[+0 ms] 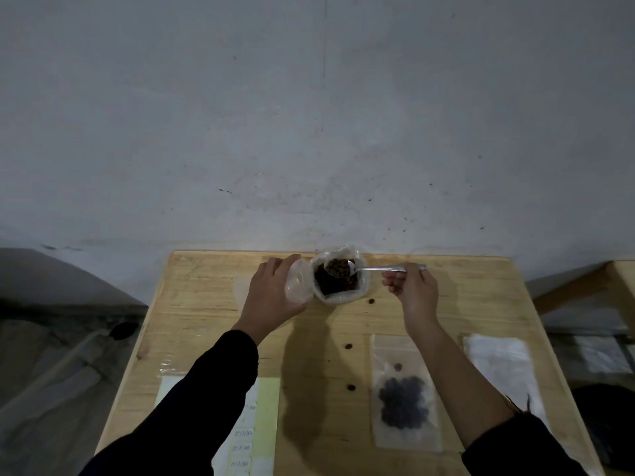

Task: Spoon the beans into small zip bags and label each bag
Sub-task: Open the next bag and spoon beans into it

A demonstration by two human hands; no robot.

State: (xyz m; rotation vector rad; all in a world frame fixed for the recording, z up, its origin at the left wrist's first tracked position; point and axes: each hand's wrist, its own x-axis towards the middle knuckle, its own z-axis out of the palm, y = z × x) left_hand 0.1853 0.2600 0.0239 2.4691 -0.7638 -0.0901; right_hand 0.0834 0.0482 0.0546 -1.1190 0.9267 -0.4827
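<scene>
A large clear bag of dark beans (338, 281) stands open at the far edge of the wooden table (446, 304). My right hand (414, 286) grips the handle of a metal spoon (374, 269); its bowl, heaped with beans, hovers over the bag's mouth. My left hand (271, 293) holds a small empty zip bag (298, 281) just left of the bean bag. A filled zip bag (403, 396) lies flat near my right forearm. A sheet of labels (244, 438) lies under my left forearm.
Three loose beans lie on the table: bean (371, 300), bean (348, 346), bean (350, 387). A stack of empty zip bags (498, 365) sits at the right edge. A grey wall rises behind the table. Another wooden table (615, 280) stands to the right.
</scene>
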